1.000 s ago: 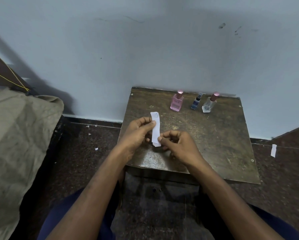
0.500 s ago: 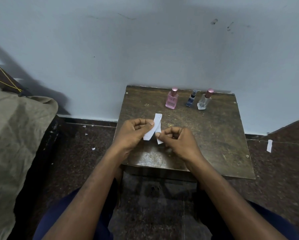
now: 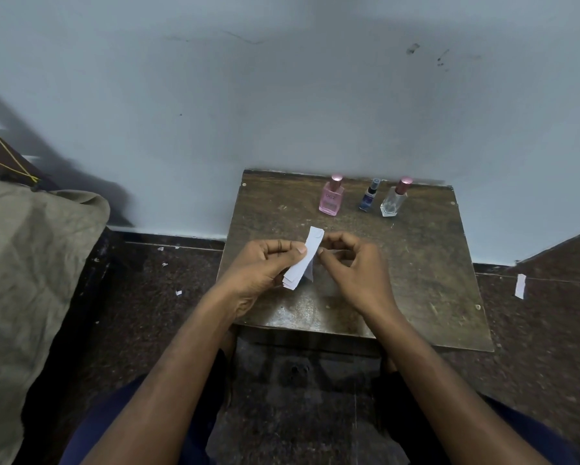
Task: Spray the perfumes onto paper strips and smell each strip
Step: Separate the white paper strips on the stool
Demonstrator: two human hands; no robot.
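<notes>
A small stack of white paper strips [image 3: 304, 260] is held above the dark wooden table [image 3: 426, 280]. My left hand [image 3: 258, 270] pinches the stack between thumb and fingers. My right hand [image 3: 355, 270] touches the right edge of the stack with its fingertips, and one strip seems to hang behind the others. At the table's far edge stand three perfume bottles in a row: a pink bottle [image 3: 331, 196], a small blue bottle [image 3: 369, 195] and a clear bottle [image 3: 394, 199] with a pink cap. All are capped and upright.
The table stands against a pale blue wall [image 3: 282, 95]. A bed with an olive cover [image 3: 30, 263] is at the left. A loose paper strip [image 3: 520, 286] lies on the dark floor at the right, and small paper scraps [image 3: 178, 292] lie at the left.
The strips came apart into a fan half a second ago and are now drawn back into a tilted stack. Both hands stayed over the table's middle. The view shifted slightly.
</notes>
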